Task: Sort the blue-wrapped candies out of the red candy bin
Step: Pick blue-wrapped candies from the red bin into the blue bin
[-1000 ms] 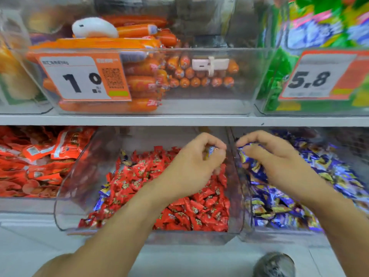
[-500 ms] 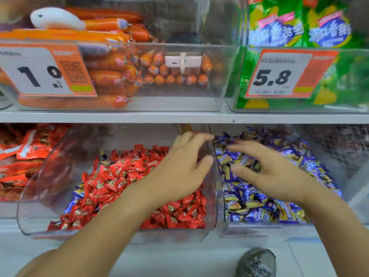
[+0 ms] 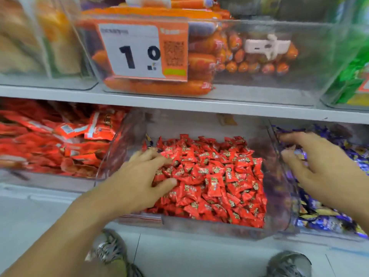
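The person's left hand (image 3: 139, 182) lies spread on the left part of the red candy bin (image 3: 279, 196), fingers nearly straight on the red candies (image 3: 215, 176), gripping nothing. The right hand (image 3: 327, 172) hovers open over the blue candy bin (image 3: 327, 233), fingers extended, empty. One blue-wrapped candy (image 3: 148, 139) shows at the red pile's back-left corner, just beyond the left fingertips. Recommended: rake the red layer aside lightly to expose strays along the left wall, then pinch each singly. Both forearms reach forward and down.
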Available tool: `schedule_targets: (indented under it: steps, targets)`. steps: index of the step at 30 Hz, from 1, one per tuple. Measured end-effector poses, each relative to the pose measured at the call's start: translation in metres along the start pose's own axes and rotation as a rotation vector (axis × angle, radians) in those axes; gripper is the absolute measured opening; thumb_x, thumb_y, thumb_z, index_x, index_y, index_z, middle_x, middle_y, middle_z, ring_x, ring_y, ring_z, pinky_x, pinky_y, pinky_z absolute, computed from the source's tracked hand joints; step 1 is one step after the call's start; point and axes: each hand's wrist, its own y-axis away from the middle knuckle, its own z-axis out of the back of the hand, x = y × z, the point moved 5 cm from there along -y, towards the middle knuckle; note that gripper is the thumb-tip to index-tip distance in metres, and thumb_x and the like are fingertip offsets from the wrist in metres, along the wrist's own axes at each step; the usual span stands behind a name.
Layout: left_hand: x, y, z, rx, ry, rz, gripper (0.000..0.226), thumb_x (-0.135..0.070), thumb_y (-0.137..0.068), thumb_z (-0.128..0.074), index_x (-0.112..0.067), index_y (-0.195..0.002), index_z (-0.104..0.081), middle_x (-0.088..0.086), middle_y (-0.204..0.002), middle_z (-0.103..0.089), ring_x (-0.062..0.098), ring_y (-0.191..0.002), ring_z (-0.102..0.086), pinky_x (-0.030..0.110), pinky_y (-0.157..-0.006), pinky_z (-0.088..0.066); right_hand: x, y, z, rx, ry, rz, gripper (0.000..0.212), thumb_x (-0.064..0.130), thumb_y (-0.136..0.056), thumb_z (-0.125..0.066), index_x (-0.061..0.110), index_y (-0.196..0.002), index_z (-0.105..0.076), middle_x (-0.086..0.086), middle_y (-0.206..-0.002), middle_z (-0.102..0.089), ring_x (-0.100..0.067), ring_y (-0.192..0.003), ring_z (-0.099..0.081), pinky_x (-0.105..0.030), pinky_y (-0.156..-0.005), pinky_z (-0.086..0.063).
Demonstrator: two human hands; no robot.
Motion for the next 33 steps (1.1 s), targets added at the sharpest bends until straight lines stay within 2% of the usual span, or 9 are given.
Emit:
schedule_targets:
  steps: [4, 8, 12, 17, 20, 25, 28, 31, 33]
  targets:
    - [0.018, 0.012, -0.017, 0.207, -0.032, 0.077, 0.087, -0.083, -0.075, -0.039, -0.047, -0.15, -0.013, -0.006, -0.153, -0.023, 0.024, -0.136, -0.037, 0.043, -0.11, -0.038, 0.09, 0.008, -0.024, 0.108, -0.137, 0.325, 0.031, 0.047, -0.091, -0.044, 0.032, -0.108, -0.066, 0.012, -0.1, -0.061, 0.0, -0.093, -0.052, -0.021, -0.086, -0.04]
    - [0.015, 0.008, -0.023, 0.249, -0.029, 0.031, 0.089, -0.077, -0.079, -0.048, -0.047, -0.151, -0.004, -0.001, -0.154, -0.014, 0.026, -0.14, -0.033, 0.039, -0.113, -0.035, 0.13, 0.011, -0.095, 0.48, -0.169, 0.451, 0.053, 0.055, -0.091, -0.058, 0.042, -0.142, -0.046, 0.008, -0.151, -0.036, -0.008, -0.14, -0.031, -0.028, -0.117, -0.026]
    - [0.023, 0.0, -0.022, 0.299, 0.003, 0.028, 0.115, -0.078, -0.067, -0.064, -0.04, -0.153, 0.002, -0.003, -0.158, -0.008, 0.022, -0.147, -0.022, 0.033, -0.116, -0.028, 0.134, -0.015, -0.132, 0.667, -0.127, 0.414, 0.077, 0.051, -0.083, -0.072, 0.045, -0.149, -0.032, -0.003, -0.163, -0.016, -0.018, -0.15, -0.016, -0.032, -0.122, -0.018]
    - [0.017, -0.029, -0.028, 0.162, -0.009, 0.018, 0.111, -0.065, -0.069, -0.074, -0.035, -0.154, -0.01, 0.005, -0.133, -0.03, 0.028, -0.12, -0.049, 0.036, -0.104, -0.043, 0.138, -0.049, -0.141, 0.53, 0.02, 0.382, 0.08, 0.016, -0.082, -0.073, 0.042, -0.148, -0.035, 0.002, -0.162, -0.018, -0.028, -0.145, -0.025, -0.047, -0.115, -0.031]
    - [0.015, -0.05, -0.031, 0.113, -0.034, 0.029, 0.098, -0.054, -0.075, -0.074, -0.037, -0.152, -0.014, 0.009, -0.128, -0.031, 0.032, -0.11, -0.053, 0.038, -0.1, -0.046, 0.134, -0.064, -0.136, 0.515, 0.056, 0.312, 0.077, 0.028, -0.08, -0.077, 0.044, -0.145, -0.039, 0.001, -0.161, -0.022, -0.029, -0.143, -0.029, -0.05, -0.112, -0.034]
    - [0.019, -0.095, -0.03, 0.078, -0.037, 0.008, 0.096, -0.05, -0.068, -0.081, -0.031, -0.146, -0.029, 0.019, -0.134, -0.038, 0.045, -0.122, -0.046, 0.048, -0.108, -0.04, 0.127, -0.073, -0.092, 0.45, -0.009, 0.274, 0.066, 0.034, -0.073, -0.08, 0.036, -0.135, -0.056, 0.005, -0.135, -0.058, -0.02, -0.124, -0.053, -0.03, -0.102, -0.043]
    - [0.015, -0.111, -0.015, 0.117, -0.03, -0.051, 0.099, -0.046, -0.064, -0.087, -0.023, -0.147, -0.036, 0.009, -0.142, -0.05, 0.028, -0.129, -0.049, 0.028, -0.107, -0.038, 0.127, -0.069, -0.075, 0.371, -0.014, 0.277, 0.048, 0.033, -0.073, -0.082, 0.033, -0.118, -0.065, 0.006, -0.119, -0.063, -0.018, -0.112, -0.058, -0.027, -0.093, -0.045]
    - [0.008, -0.102, 0.01, 0.128, -0.085, -0.115, 0.107, -0.044, -0.063, -0.088, -0.028, -0.152, -0.03, -0.004, -0.147, -0.049, 0.014, -0.132, -0.048, 0.015, -0.101, -0.033, 0.139, -0.044, -0.081, 0.26, -0.069, 0.4, 0.024, 0.027, -0.081, -0.069, 0.031, -0.105, -0.068, 0.005, -0.105, -0.059, -0.019, -0.105, -0.055, -0.039, -0.093, -0.047]
    - [0.004, -0.087, 0.034, 0.086, -0.156, -0.144, 0.1, -0.045, -0.064, -0.087, -0.029, -0.149, -0.036, -0.008, -0.143, -0.051, 0.01, -0.127, -0.051, 0.01, -0.094, -0.03, 0.144, -0.021, -0.092, 0.355, -0.161, 0.46, 0.026, 0.038, -0.086, -0.067, 0.032, -0.111, -0.067, 0.006, -0.108, -0.057, -0.017, -0.108, -0.05, -0.041, -0.096, -0.044]
